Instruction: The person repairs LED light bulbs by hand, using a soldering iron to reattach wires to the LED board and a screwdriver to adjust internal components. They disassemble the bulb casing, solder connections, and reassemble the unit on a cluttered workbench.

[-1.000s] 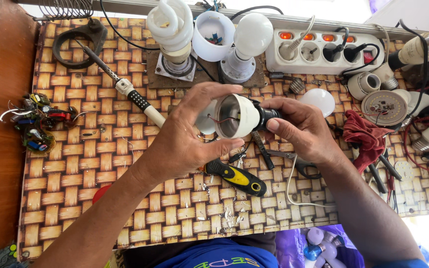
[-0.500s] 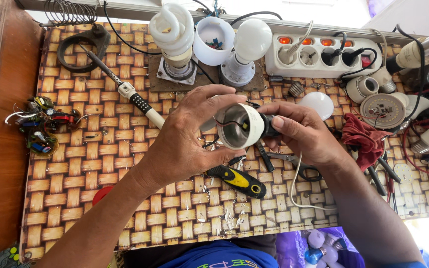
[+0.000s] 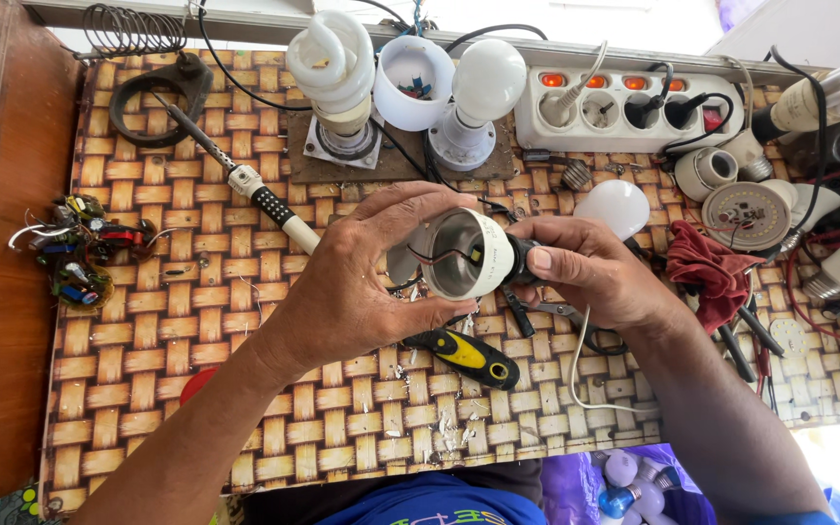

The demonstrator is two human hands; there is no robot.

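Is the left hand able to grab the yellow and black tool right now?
Probably not yet: the left hand is gripping the open bulb housing. The yellow and black tool lies uncovered just below it, though.

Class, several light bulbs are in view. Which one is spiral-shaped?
The spiral bulb standing in the socket at the mat's far edge; its twisted tube differs from the round-domed bulb beside it.

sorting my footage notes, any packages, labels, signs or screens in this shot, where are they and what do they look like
No packages, signs or screens show, and no label can be made out.
Nearest to one: power strip, top right of the woven mat, long, white, with orange lit switches.
Bulb housing, centre, held between left hand and right hand: white cup, grey inside, plain as far as visible.
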